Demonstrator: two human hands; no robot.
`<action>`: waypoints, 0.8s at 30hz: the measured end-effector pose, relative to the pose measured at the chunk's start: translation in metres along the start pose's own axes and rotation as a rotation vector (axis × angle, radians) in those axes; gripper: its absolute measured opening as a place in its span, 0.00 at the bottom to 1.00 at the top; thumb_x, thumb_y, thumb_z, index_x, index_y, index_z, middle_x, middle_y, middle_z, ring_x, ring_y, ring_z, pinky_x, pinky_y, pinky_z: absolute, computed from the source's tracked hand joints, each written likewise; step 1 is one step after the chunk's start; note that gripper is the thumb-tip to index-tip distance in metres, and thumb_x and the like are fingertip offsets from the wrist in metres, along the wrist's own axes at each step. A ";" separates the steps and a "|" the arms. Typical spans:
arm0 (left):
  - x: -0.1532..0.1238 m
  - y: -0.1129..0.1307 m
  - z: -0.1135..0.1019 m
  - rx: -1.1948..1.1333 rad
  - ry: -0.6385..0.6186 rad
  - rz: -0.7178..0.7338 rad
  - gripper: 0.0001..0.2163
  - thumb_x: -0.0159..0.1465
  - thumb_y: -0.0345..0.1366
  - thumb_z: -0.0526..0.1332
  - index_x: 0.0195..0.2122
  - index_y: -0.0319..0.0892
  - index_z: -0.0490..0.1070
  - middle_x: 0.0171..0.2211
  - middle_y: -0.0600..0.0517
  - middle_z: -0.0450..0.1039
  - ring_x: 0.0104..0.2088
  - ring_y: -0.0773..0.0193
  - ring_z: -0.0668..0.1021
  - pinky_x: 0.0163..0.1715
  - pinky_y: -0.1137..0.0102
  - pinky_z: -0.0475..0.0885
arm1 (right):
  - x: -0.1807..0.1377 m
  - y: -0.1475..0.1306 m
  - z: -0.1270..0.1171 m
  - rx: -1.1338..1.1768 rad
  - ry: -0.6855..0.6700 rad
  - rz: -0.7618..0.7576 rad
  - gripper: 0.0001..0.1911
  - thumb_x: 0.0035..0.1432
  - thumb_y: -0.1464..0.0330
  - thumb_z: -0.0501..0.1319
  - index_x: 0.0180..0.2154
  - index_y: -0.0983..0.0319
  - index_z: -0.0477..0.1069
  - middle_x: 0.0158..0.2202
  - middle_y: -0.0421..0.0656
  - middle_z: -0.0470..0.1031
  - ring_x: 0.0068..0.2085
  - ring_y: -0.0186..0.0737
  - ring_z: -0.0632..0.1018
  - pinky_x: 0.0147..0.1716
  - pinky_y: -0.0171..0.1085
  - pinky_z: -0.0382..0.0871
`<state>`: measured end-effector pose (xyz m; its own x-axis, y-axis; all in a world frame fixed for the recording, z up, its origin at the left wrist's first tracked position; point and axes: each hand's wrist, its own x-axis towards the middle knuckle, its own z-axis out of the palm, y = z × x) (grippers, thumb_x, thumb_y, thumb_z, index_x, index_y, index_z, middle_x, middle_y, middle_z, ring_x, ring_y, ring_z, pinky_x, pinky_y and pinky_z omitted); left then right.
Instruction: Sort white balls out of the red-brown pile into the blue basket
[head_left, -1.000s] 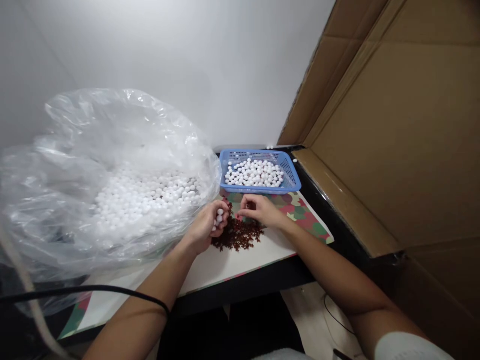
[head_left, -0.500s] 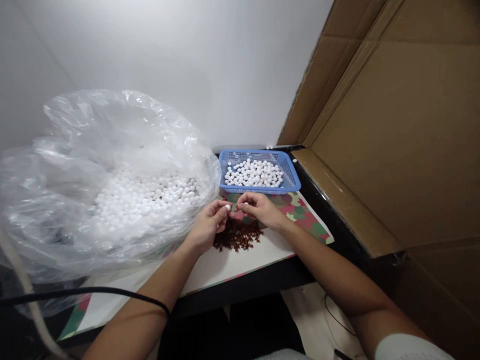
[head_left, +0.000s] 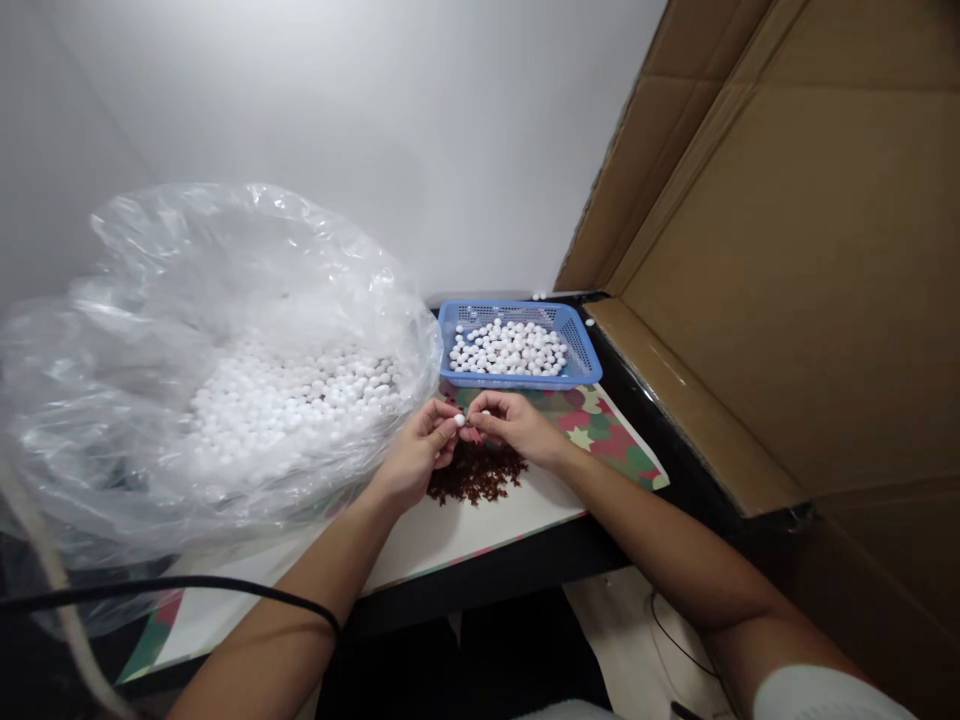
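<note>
Between the thumb and fingertips of my left hand [head_left: 416, 450] is a small white ball [head_left: 460, 420]. My right hand [head_left: 517, 425] is pinched closed right beside that ball, its fingertips almost against it; what it grips is too small to make out. Under both hands lies a heap of small dark reddish-brown pieces [head_left: 480, 473] on a sheet with a white area and a camouflage-like pattern [head_left: 600, 430]. Just beyond the hands stands a blue plastic basket [head_left: 517, 381] holding many white balls.
A large clear plastic bag [head_left: 247, 240] full of white balls fills the left side. Cardboard [head_left: 810, 260] walls the right side, and a white wall [head_left: 412, 130] rises behind. A black cable [head_left: 187, 580] crosses my left forearm. A few balls lie behind the basket.
My right fingertips have moved slightly left and down, closing the gap to the ball in my left hand. The ball sits a little lower. Basket and bag stay put.
</note>
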<state>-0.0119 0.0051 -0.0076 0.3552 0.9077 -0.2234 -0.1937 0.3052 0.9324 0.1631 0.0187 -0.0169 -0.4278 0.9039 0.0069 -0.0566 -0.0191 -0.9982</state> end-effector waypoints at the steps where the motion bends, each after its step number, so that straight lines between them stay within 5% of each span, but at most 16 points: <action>1: 0.000 0.000 0.000 -0.001 -0.001 -0.004 0.12 0.57 0.42 0.65 0.34 0.41 0.66 0.26 0.54 0.71 0.18 0.77 0.61 0.16 0.79 0.49 | 0.000 0.000 0.000 0.003 -0.007 0.000 0.18 0.56 0.53 0.62 0.33 0.63 0.69 0.26 0.38 0.71 0.22 0.28 0.63 0.21 0.30 0.53; 24: -0.007 0.008 0.008 0.080 0.036 0.049 0.12 0.59 0.43 0.64 0.33 0.41 0.64 0.25 0.54 0.70 0.20 0.75 0.63 0.17 0.79 0.50 | -0.004 0.001 0.014 -0.266 0.200 -0.151 0.12 0.58 0.59 0.62 0.35 0.61 0.67 0.27 0.38 0.71 0.27 0.34 0.71 0.27 0.32 0.65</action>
<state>-0.0085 -0.0010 0.0040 0.3141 0.9312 -0.1852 -0.1360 0.2371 0.9619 0.1525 0.0091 -0.0170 -0.2464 0.9541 0.1700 0.1420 0.2091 -0.9675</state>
